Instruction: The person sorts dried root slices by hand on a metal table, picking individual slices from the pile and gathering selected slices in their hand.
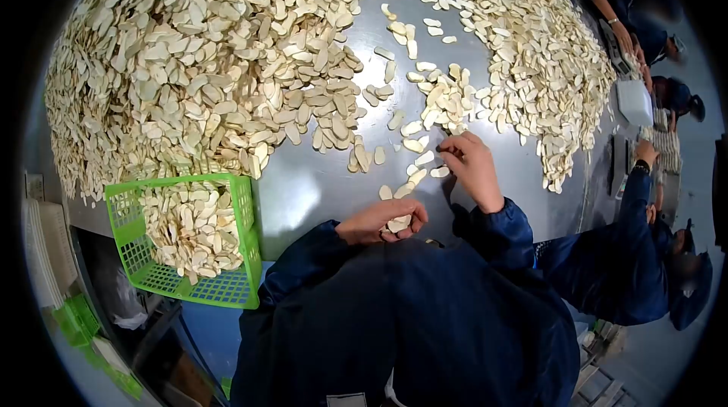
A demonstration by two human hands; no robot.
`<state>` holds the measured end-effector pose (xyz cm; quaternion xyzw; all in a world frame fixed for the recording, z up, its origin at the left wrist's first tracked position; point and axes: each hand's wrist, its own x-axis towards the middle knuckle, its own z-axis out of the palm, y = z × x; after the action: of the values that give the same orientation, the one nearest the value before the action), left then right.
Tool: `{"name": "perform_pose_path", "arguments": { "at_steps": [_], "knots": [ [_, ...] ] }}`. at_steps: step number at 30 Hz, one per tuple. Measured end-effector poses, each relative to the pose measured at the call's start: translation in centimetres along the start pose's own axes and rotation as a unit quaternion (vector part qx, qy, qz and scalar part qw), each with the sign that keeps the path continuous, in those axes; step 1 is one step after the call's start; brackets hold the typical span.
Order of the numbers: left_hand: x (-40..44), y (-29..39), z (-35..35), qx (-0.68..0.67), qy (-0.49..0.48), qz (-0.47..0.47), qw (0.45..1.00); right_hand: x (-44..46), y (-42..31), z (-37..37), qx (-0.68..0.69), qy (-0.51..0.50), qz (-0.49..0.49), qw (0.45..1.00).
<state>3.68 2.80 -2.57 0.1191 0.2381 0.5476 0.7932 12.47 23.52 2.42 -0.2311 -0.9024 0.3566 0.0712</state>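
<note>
My left hand [383,221] is curled palm-up close to my body, its fingers wrapped round a few pale, flat oval slices [399,223]. A few more slices [406,189] lie on the metal table just beyond its fingers. Above the tabletop, my right hand [472,168] bends its fingers down, thumb and forefinger a little apart, with nothing visible between them. Close to its fingertips are loose slices [440,172] and, slightly farther off, a small heap of slices [447,100]. What kind of slice these are I cannot tell.
A large pile of slices [227,51] covers the table's left side; another pile [538,58] spreads at the right. A green plastic basket [246,236] holding slices sits tilted at the table's near left edge. Co-workers in dark blue work along the right, near a white container [634,102].
</note>
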Motion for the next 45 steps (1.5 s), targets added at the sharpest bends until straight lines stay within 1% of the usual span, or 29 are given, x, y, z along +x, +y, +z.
{"name": "perform_pose_path", "arguments": {
  "at_steps": [2,7,10,11,15,18,21,22,24,25,26,27,28,29,30,31,32,34,37,40,41,42,44,45],
  "knots": [
    [0.1,0.0,0.1,-0.003,0.002,-0.003,1.000,0.5,0.0,0.7,-0.027,0.046,-0.024,0.998],
    [-0.2,0.3,0.4,0.006,0.019,-0.004,1.000,1.4,-0.8,2.6,-0.119,0.040,-0.076,0.989],
    [-0.2,0.2,0.2,-0.010,0.014,-0.003,1.000,1.4,0.6,2.7,0.002,0.007,0.007,1.000],
    [-0.1,0.0,0.1,-0.007,0.013,-0.001,1.000,1.2,0.7,2.4,0.109,-0.014,0.065,0.992],
    [0.0,0.1,0.3,0.017,0.009,0.003,1.000,0.5,1.8,2.2,0.296,-0.016,0.105,0.949],
    [-0.1,0.6,0.9,0.038,0.026,-0.007,0.999,-0.2,0.9,1.2,0.355,-0.042,0.161,0.920],
    [0.0,0.4,0.3,-0.001,0.000,-0.005,1.000,-1.5,0.9,1.2,0.332,-0.038,0.149,0.931],
    [0.1,0.5,0.5,-0.010,0.001,-0.007,1.000,-2.1,-0.2,0.6,0.312,-0.072,0.156,0.934],
    [0.2,0.6,0.8,-0.030,0.008,-0.010,0.999,-3.7,-2.2,0.0,0.350,-0.141,0.112,0.919],
    [0.4,0.0,-0.4,-0.016,-0.012,-0.028,0.999,-4.3,-3.9,-0.5,0.346,-0.187,0.106,0.913],
    [0.4,0.2,0.2,-0.022,0.023,-0.033,0.999,-4.7,-5.0,-1.0,0.340,-0.232,0.100,0.906],
    [0.3,0.5,1.2,-0.027,0.057,-0.038,0.997,-4.8,-4.7,-1.1,0.294,-0.267,0.057,0.916],
    [0.3,0.7,1.8,-0.033,0.092,-0.042,0.994,-4.7,-4.2,-1.2,0.271,-0.209,0.067,0.937],
    [0.5,0.9,1.5,0.024,0.069,-0.060,0.996,-4.5,-3.4,-1.2,0.247,-0.153,0.076,0.954],
    [0.5,0.4,0.8,0.028,0.037,-0.048,0.998,-4.3,-2.2,-1.1,0.222,-0.096,0.085,0.967],
    [0.5,-0.2,0.0,0.032,0.006,-0.037,0.999,-3.8,0.1,-0.5,0.181,-0.004,0.096,0.979],
    [0.5,-0.5,-0.4,0.036,-0.026,-0.025,0.999,-2.9,1.0,-0.6,0.103,0.087,0.097,0.986],
    [0.5,-0.4,-0.3,0.025,-0.016,-0.037,0.999,-1.4,3.0,-1.1,-0.009,0.170,0.050,0.984],
    [0.5,-0.4,-0.3,0.025,-0.015,-0.036,0.999,0.0,2.5,-0.5,-0.093,0.164,0.100,0.977],
    [0.5,-0.4,-0.2,0.016,-0.011,-0.033,0.999,1.0,1.4,0.5,-0.201,0.151,0.077,0.965],
    [0.4,-0.2,0.0,0.015,-0.009,-0.031,0.999,1.3,2.3,0.8,-0.205,0.170,0.039,0.963],
    [0.3,-0.1,0.2,0.013,-0.006,-0.028,1.000,1.6,2.6,0.3,-0.119,0.136,0.077,0.980],
    [0.2,0.0,0.3,0.010,-0.006,-0.025,1.000,1.9,3.8,-1.7,0.052,0.064,0.151,0.985],
    [0.2,0.0,0.3,0.008,-0.007,-0.024,1.000,1.8,5.3,-1.8,0.106,0.080,0.149,0.980]
  ]
}}
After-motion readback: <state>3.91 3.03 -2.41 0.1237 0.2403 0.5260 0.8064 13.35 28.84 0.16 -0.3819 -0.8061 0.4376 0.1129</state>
